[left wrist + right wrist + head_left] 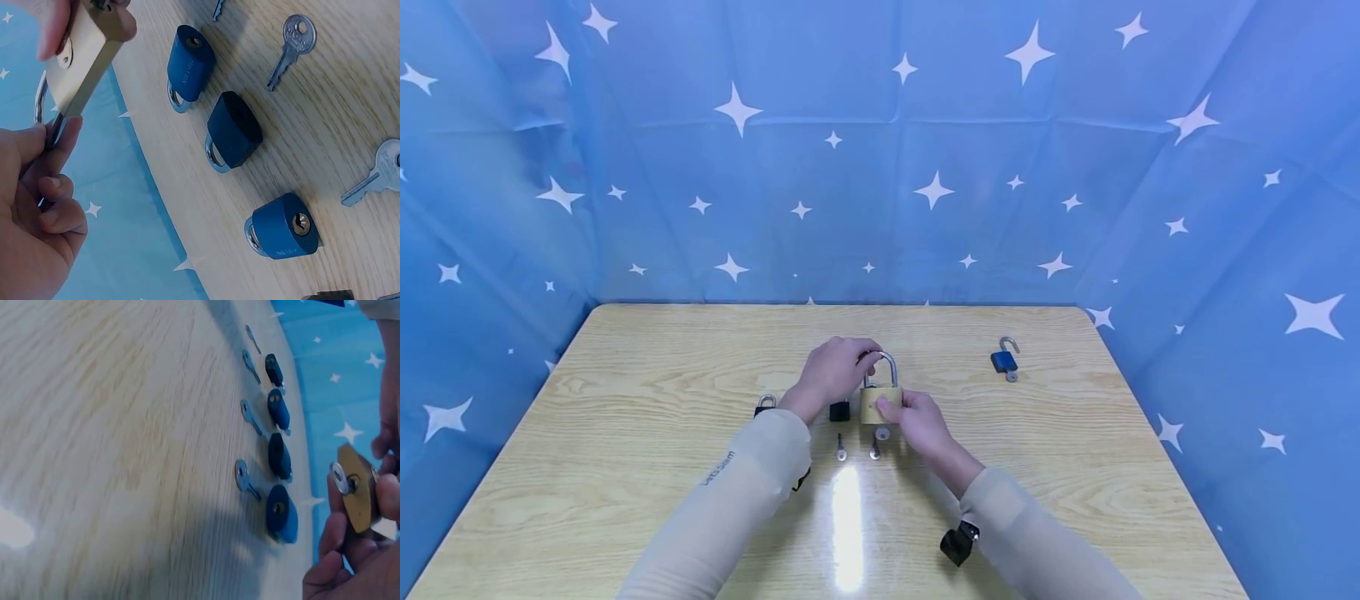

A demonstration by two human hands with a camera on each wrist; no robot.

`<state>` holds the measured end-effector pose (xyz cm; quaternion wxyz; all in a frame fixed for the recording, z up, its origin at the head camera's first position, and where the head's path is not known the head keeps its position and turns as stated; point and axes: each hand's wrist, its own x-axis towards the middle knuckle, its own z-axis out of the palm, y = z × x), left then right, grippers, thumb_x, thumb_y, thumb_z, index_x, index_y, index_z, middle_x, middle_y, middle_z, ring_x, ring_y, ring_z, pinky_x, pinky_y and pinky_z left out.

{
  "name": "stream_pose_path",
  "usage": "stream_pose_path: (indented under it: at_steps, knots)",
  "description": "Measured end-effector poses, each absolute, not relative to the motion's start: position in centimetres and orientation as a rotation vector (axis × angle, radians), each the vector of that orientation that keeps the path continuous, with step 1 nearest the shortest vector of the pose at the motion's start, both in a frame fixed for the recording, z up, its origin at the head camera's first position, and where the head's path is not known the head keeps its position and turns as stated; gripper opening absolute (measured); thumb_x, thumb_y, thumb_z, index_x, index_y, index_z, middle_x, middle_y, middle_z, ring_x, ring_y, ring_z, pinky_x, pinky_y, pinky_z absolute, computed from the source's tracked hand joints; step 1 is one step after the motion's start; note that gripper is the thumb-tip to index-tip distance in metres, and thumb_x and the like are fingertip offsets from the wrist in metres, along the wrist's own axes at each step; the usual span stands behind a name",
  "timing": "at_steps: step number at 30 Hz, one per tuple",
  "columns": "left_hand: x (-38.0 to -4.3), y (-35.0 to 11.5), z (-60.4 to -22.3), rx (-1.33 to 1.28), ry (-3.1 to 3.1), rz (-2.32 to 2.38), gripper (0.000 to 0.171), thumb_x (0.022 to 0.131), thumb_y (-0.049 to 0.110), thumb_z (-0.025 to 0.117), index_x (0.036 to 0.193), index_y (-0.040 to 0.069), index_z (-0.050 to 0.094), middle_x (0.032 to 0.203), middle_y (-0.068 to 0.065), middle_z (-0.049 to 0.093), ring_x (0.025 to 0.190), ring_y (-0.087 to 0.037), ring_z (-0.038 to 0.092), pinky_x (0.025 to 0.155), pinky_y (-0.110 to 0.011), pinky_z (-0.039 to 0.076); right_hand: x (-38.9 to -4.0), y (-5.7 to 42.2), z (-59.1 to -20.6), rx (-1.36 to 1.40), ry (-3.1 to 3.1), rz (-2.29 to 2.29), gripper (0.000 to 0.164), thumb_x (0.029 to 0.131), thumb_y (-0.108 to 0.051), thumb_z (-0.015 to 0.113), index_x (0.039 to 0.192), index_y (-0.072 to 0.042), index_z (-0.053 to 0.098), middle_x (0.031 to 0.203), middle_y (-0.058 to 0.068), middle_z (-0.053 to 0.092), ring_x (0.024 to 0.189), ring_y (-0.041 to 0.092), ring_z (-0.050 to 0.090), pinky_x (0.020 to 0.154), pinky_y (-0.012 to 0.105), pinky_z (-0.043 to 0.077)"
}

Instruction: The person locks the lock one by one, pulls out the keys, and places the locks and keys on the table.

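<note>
Both hands hold a brass padlock [881, 406] above the table. My left hand [837, 367] pinches its silver shackle [56, 130] between thumb and fingers. The right hand [919, 419] grips the brass body from the side, thumb across its front. A key [339, 478] sticks out of the keyhole on the body's underside. Below, a row of padlocks stands on the table: in the left wrist view a blue padlock [190, 65], a black padlock [234, 130] and another blue padlock [284, 228]. Loose keys [299, 39] lie in front of them.
At the table's back right lies a blue padlock [1003, 361] with its shackle swung out and a key [1012, 377] at its base. The wooden table [662, 358] ends at a blue star-patterned curtain [850, 167]. My left sleeve [730, 500] covers part of the row.
</note>
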<state>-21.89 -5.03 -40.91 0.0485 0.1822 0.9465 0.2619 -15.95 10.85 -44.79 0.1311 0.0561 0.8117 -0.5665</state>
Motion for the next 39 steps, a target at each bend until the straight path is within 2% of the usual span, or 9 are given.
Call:
stream_pose_path:
  at_steps: [13,21,25,34,39]
  knots:
    - [-21.8,-4.3,-40.6,0.598,3.004,0.610,0.026,0.104,0.032,0.045,0.109,0.025,0.070,0.071,0.013,0.061,0.063,-0.007,0.054,0.067,-0.033,0.049,-15.6,10.4,-44.7,0.260,2.327,-1.702,0.032,0.097,-0.031,0.058,0.107,-0.002,0.068,0.102,0.009,0.069,0.099,0.020,0.058,0.090,0.035,0.041]
    - [-21.6,-4.0,-40.8,0.652,3.030,0.560,0.025,0.103,0.030,0.047,0.108,0.023,0.071,0.071,0.011,0.061,0.070,-0.010,0.057,0.066,-0.033,0.050,-15.5,10.5,-44.9,0.311,2.328,-1.727,0.030,0.097,-0.029,0.058,0.108,-0.002,0.068,0.103,0.009,0.070,0.101,0.021,0.058,0.094,0.038,0.042]
    - [-21.6,-4.2,-41.3,0.678,3.026,0.591,0.025,0.103,0.029,0.048,0.109,0.022,0.071,0.072,0.011,0.063,0.073,-0.011,0.060,0.070,-0.035,0.051,-15.7,10.7,-44.8,0.312,2.316,-1.727,0.029,0.097,-0.028,0.058,0.106,-0.003,0.068,0.099,0.008,0.069,0.097,0.020,0.058,0.090,0.034,0.042]
    - [-21.5,-4.2,-41.6,0.694,3.044,0.526,0.023,0.102,0.029,0.049,0.101,0.022,0.070,0.071,0.009,0.062,0.071,-0.012,0.060,0.064,-0.034,0.049,-15.8,10.8,-44.9,0.336,2.324,-1.716,0.028,0.096,-0.028,0.060,0.106,-0.003,0.069,0.095,0.008,0.069,0.090,0.018,0.057,0.079,0.028,0.042]
    - [-21.2,-4.1,-42.0,0.700,3.036,0.502,0.023,0.102,0.028,0.048,0.102,0.021,0.070,0.071,0.007,0.062,0.067,-0.011,0.058,0.062,-0.033,0.049,-15.7,10.9,-45.1,0.349,2.348,-1.690,0.028,0.096,-0.028,0.060,0.103,-0.003,0.070,0.089,0.007,0.067,0.080,0.016,0.055,0.069,0.027,0.042]
